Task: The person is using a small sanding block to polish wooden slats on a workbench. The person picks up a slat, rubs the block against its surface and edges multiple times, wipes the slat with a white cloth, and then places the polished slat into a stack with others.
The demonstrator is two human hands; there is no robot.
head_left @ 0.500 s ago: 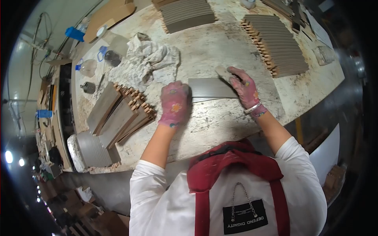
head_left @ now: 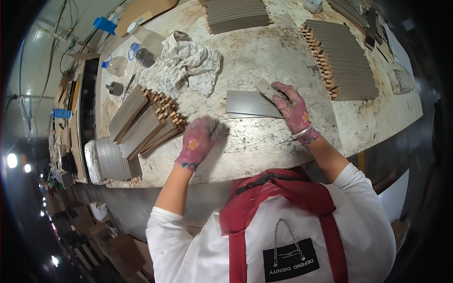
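Observation:
A grey grooved board (head_left: 251, 104) with short wooden pegs at its left end lies flat on the worktable (head_left: 264, 155). Over the board's right end is my right hand (head_left: 293, 111), in a pink flowered glove, its fingers closed around a pale, flat, block-like piece (head_left: 267, 89). What that piece is made of I cannot make out. My left hand (head_left: 197, 141), gloved alike, hovers apart from the board, between it and the pile of pegged boards (head_left: 141, 125). The left fingers look curled but are smeared by motion.
A crumpled white cloth (head_left: 191, 63) lies at the back left beside plastic jugs (head_left: 118, 66). Neat stacks of grey boards stand at the far middle (head_left: 238, 16) and right (head_left: 347, 61). More boards (head_left: 113, 160) sit near the left table edge.
My left hand has come away from the board's left end, leftward and toward me, uncovering the pegs there. The right hand keeps its pale piece at the board's right end. The view has shifted slightly.

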